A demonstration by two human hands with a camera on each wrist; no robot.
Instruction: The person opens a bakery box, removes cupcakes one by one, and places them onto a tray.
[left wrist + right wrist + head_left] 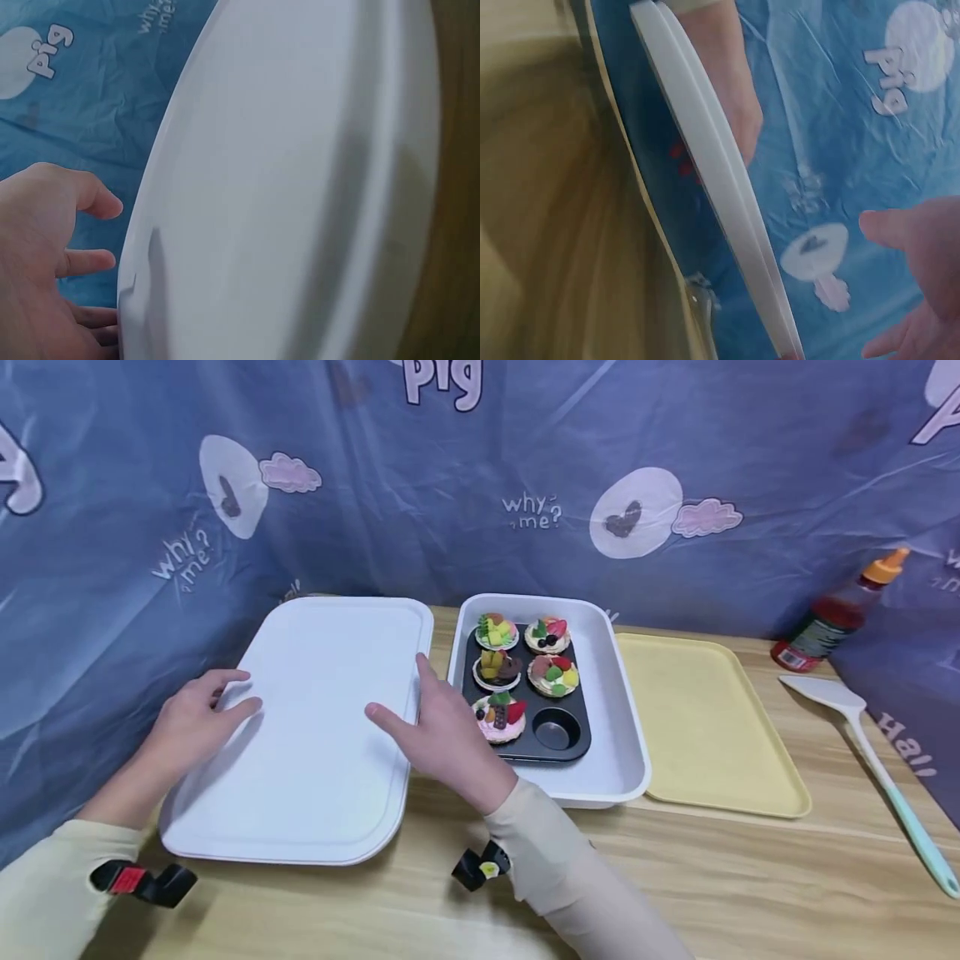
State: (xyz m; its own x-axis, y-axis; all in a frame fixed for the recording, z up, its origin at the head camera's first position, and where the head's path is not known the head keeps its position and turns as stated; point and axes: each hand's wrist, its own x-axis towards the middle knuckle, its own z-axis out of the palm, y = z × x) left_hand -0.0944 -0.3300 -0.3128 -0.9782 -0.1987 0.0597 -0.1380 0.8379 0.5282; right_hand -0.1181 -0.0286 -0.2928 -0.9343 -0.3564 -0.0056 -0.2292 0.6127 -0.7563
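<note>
A large white plastic lid (pixel 322 727) is held up off the table at the left, between both hands. My left hand (pixel 191 727) holds its left edge, with thumb and index finger over the top. Other left fingers (pixel 97 319) pass behind the rim in the left wrist view. My right hand (pixel 450 735) is at the right edge, thumb reaching over the top, most fingers hidden beneath. In the right wrist view the lid (pixel 720 165) shows edge-on, with blue cloth visible below it. Close to the right hand stands a white container (pixel 615 727).
Inside the container lies a dark muffin tin (pixel 577 747) with several toy fruit tarts (pixel 553 675) and one bare cup. Farther right are a yellow tray (pixel 697 727), a red sauce bottle (pixel 832 618) and a white-and-mint spatula (pixel 870 752). Printed blue cloth (pixel 420 502) backs the table.
</note>
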